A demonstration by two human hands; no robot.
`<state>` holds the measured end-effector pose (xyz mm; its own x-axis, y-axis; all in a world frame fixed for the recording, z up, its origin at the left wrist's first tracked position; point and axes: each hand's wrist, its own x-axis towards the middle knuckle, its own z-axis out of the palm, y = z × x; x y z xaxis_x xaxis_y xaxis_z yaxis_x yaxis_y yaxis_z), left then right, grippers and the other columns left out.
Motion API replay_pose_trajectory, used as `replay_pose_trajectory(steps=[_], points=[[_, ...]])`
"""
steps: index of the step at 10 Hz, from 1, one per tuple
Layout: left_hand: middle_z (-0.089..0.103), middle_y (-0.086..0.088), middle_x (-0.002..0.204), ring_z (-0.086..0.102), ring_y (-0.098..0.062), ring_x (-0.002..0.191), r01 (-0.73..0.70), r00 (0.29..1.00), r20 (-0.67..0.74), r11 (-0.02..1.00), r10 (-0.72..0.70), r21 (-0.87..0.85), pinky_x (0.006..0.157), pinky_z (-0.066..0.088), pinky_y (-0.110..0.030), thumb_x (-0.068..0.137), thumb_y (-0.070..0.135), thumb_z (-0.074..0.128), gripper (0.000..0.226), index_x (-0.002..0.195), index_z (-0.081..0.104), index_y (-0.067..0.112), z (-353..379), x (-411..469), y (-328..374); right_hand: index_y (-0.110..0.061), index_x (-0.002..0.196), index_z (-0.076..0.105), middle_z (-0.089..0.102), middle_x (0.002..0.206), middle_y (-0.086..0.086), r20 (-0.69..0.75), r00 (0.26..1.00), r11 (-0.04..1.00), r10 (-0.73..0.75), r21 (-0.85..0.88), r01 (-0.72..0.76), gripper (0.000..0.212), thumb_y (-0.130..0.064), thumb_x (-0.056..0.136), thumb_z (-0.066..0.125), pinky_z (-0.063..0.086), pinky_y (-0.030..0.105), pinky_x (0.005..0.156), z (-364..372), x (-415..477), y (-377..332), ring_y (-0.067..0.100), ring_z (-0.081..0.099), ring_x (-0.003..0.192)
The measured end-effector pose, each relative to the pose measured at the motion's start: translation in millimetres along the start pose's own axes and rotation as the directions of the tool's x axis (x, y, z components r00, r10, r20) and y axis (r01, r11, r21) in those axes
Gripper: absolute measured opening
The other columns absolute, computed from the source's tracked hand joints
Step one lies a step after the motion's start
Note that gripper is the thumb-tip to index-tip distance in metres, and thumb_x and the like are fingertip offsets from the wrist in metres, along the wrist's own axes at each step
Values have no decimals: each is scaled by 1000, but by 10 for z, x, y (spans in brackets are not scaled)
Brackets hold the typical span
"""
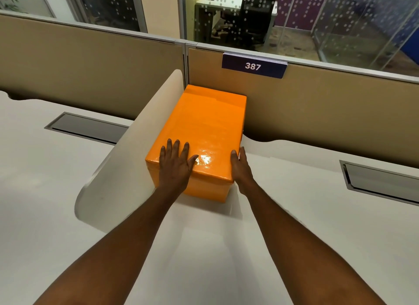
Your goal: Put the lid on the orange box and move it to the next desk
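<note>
Orange box (204, 132), lid (199, 123) on, sits far on the desk (294, 202) beside the divider (127, 150); left hand (175, 166) flat, fingers spread, on top; right hand (241, 168) open against its right side, gripping nothing; glossy wrap looks slippery, rigid, probably light; clasp both sides low

orange box (204, 127): glossy orange | desk (294, 202): white | sign (254, 66): dark purple, white digits

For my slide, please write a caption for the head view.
Left hand flat on the lidded orange box, right hand against its side, beside the desk divider.
</note>
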<state>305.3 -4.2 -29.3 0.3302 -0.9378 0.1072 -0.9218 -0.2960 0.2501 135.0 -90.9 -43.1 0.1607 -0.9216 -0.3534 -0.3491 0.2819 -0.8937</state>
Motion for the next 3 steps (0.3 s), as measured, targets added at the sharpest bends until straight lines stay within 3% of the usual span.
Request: replay_pose_trajectory(steps=[1,2,3], points=[[21,-19,158,3,-34,149,-3,1000,-29,1000,3,11,120,-2,-46,92,56,21,76,148,24,5,-76,-33,8,-29,149,5,29,154,11,-27,1000,1000,6,-13,-6,67,-58,93,26,34,50,105,-74,-102,11,35,36,135],[30,-25,153,12,-39,147,-105,986,-138,990,92,-94,121,5,-49,97,37,39,60,141,36,-3,-98,-286,265,-21,149,13,30,153,12,-143,989,994,22,-105,-38,62,-50,96,26,27,49,111,-308,-284,100,35,32,138],[39,-26,147,22,-41,144,-200,971,-165,966,172,-165,119,13,-49,98,28,39,51,136,43,-6,3,-551,505,-14,147,18,33,151,14,-189,981,968,47,-233,-91,58,-43,98,28,19,54,114,-523,-427,259,34,31,138]])
